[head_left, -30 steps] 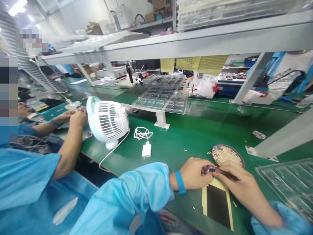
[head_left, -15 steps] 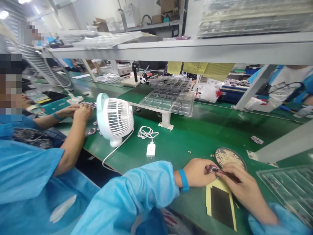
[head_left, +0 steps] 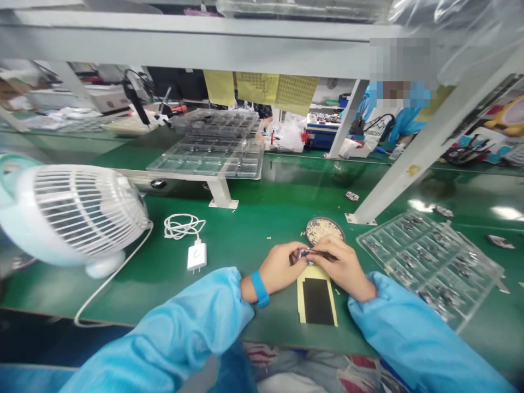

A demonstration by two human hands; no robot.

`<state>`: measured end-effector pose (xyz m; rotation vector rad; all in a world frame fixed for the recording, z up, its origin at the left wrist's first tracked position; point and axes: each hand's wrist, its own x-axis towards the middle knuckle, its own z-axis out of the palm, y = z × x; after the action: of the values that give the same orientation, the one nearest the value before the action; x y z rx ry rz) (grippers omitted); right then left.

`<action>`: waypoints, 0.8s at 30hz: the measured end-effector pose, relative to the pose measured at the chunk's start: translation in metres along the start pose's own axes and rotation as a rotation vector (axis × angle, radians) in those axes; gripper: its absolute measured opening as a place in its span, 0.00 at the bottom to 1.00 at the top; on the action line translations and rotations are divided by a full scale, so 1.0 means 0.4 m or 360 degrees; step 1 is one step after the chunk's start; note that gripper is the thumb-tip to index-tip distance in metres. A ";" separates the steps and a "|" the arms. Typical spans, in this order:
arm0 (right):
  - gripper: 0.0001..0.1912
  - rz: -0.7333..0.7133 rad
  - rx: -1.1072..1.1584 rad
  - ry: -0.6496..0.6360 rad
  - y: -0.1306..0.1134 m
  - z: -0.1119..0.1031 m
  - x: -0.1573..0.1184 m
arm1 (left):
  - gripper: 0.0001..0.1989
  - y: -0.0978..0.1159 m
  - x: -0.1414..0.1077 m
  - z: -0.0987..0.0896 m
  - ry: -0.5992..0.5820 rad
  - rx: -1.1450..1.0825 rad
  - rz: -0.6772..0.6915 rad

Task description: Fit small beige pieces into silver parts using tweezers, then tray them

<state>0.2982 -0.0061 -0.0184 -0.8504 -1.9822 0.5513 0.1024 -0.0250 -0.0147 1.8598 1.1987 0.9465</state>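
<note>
My left hand (head_left: 280, 268), with a blue band at the wrist, is closed on a small dark part (head_left: 302, 254) with a purplish edge. My right hand (head_left: 341, 267) pinches a thin dark tool (head_left: 323, 255) whose tip meets that part. Just beyond the hands sits a round dish (head_left: 325, 229) of small pale pieces, partly covered by my right hand. A yellow sheet with a black rectangle (head_left: 318, 301) lies below the hands on the green table (head_left: 254, 218).
A white fan (head_left: 85, 210) stands at left, near a white charger (head_left: 197, 255) with a coiled cable. Clear trays (head_left: 213, 155) rest on a raised ledge; a clear compartment tray (head_left: 434, 262) of small parts lies right. A slanted white post (head_left: 417, 147) rises behind it.
The view has swung to the right: the neighbouring person at left is out of frame, and the right-hand tray and a person across the table show more fully. Both hands keep their hold.
</note>
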 end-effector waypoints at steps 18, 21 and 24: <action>0.06 0.0108 0.0068 -0.0007 0.006 0.004 0.001 | 0.12 0.005 0.002 -0.010 -0.0035 0.0200 0.0070; 0.07 0.0156 0.0122 -0.0024 0.009 0.006 0.002 | 0.12 0.012 0.000 -0.016 -0.0038 0.0376 0.0123; 0.07 0.0177 0.0152 -0.0027 0.008 0.006 0.002 | 0.13 0.015 -0.002 -0.020 -0.0055 0.0454 0.0170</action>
<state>0.2969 -0.0035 -0.0211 -0.9025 -1.9162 0.7140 0.0976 -0.0261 -0.0058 2.1745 1.2771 0.8297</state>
